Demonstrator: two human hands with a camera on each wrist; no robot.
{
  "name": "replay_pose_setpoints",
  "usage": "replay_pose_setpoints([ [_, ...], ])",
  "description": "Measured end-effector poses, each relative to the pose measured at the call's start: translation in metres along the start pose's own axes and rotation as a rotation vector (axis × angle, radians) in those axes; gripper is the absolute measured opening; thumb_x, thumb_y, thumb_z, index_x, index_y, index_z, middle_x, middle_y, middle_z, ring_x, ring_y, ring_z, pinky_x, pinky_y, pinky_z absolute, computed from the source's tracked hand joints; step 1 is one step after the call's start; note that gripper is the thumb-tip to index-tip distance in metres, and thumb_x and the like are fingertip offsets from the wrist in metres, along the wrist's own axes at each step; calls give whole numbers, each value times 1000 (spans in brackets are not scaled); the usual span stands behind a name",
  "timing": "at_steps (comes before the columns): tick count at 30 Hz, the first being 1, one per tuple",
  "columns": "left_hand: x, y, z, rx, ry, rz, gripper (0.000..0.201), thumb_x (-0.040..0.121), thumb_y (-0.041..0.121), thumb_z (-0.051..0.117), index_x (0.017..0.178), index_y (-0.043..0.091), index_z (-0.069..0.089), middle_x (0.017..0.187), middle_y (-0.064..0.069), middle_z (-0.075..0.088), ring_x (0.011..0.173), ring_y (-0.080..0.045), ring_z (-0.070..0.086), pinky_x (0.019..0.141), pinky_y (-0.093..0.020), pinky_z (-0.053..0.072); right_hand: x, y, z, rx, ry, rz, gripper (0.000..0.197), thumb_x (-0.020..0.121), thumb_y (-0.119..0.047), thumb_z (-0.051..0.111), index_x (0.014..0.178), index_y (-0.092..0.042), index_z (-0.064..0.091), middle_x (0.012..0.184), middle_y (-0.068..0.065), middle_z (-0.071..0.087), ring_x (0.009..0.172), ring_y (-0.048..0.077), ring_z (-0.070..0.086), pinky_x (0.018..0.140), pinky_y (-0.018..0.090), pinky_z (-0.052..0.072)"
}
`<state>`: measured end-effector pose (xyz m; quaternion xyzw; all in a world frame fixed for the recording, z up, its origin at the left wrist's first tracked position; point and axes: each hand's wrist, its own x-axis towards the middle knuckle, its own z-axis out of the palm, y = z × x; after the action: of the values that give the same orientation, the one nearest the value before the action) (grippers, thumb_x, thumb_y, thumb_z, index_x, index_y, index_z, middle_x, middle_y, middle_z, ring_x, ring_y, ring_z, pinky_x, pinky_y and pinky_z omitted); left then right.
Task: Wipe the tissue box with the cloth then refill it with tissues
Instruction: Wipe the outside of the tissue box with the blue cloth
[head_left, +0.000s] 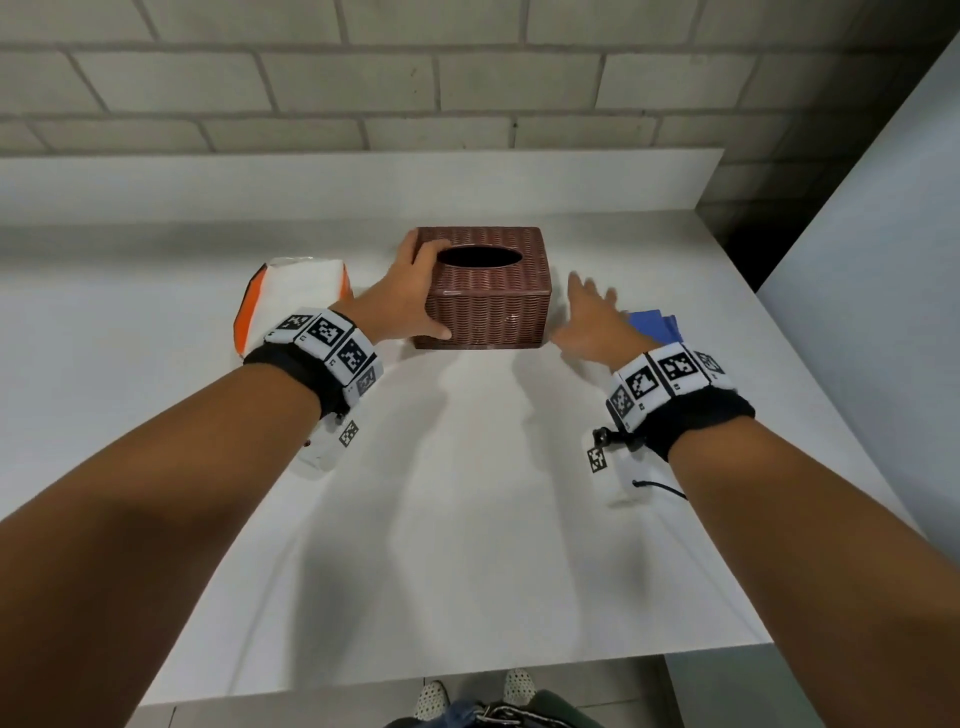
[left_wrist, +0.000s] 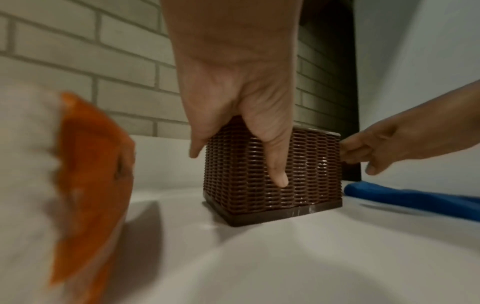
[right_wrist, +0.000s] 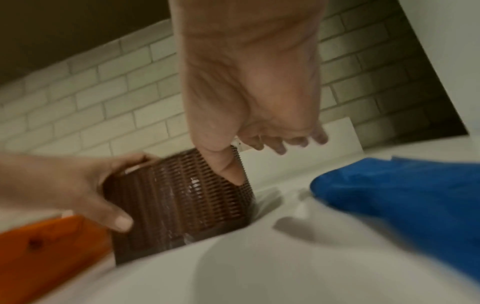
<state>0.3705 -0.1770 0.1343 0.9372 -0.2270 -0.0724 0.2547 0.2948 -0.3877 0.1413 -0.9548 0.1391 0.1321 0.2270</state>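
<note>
Far left on the white worktop (head_left: 467, 519) lies a white and orange tissue pack (head_left: 291, 296), just beside the left wrist. The left wrist view shows its orange end (left_wrist: 91, 164), blurred; the head view shows its white top.

The left hand (head_left: 410, 296) reaches forward with the arm extended. Its grip is closed round the left end of the brown woven tissue box (head_left: 488, 306): fingers over the top edge beside the oval opening, thumb (left_wrist: 275, 164) pressed on the near face. The left wrist view confirms the thumb contact; the head view alone shows the opening (head_left: 480, 256), dark inside, contents not discernible. The box stands upright on the worktop near the back upstand, centre of the scene.

The right hand (head_left: 592, 322) is to the right of the box, its grip spread, fingers straight, holding nothing. The head view shows a gap between it and the box; in the right wrist view the thumb (right_wrist: 228, 164) overlaps the box's corner, so contact cannot be settled.

A folded blue cloth (head_left: 654, 325) lies on the worktop at the right, partly hidden behind the right hand and wrist in the head view, plainly seen in the right wrist view (right_wrist: 402, 205).
</note>
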Motion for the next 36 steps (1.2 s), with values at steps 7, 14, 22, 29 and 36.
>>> replay_pose_setpoints([
  [7, -2, -4, 9, -480, 59, -146, 132, 65, -2, 81, 147, 11, -21, 157, -11, 20, 141, -23, 31, 115, -39, 30, 5, -10, 10, 456, -62, -157, 61, 89, -5, 51, 144, -22, 31, 133, 7, 54, 121, 25, 52, 98, 31, 42],
  [14, 2, 2, 10, -761, 190, -270, 116, 68, 1, 80, 151, 11, -1, 149, -4, 37, 131, -20, 46, 103, -35, 45, 4, -10, 3, 744, -30, -126, 42, 97, -5, 44, 137, -15, 43, 118, 0, 54, 112, 19, 52, 93, 31, 43],
  [22, -6, 27, 6, -1070, 175, -98, 76, 74, 17, 67, 138, 18, 26, 125, 2, 50, 107, -8, 57, 87, -22, 51, -3, 8, -12, 1029, 15, -10, 39, 101, -31, 33, 138, -23, 41, 121, -3, 51, 114, 19, 49, 96, 40, 40],
  [29, -15, 34, 12, -1145, 102, -316, 76, 68, 40, 61, 131, 34, 19, 99, 12, 61, 94, -10, 59, 97, -48, 42, 4, 33, -3, 123, 138, 201, 44, 99, -38, 26, 131, -15, 46, 141, 17, 45, 132, 37, 38, 111, 48, 30],
  [36, -22, 34, 15, -1168, 122, -349, 86, 69, 46, 59, 143, 31, 18, 99, 14, 60, 92, -10, 58, 90, -44, 41, 0, 71, 29, -280, 71, 296, 57, 100, -35, 30, 151, -35, 5, 161, 10, -4, 144, 44, 10, 112, 60, 22],
])
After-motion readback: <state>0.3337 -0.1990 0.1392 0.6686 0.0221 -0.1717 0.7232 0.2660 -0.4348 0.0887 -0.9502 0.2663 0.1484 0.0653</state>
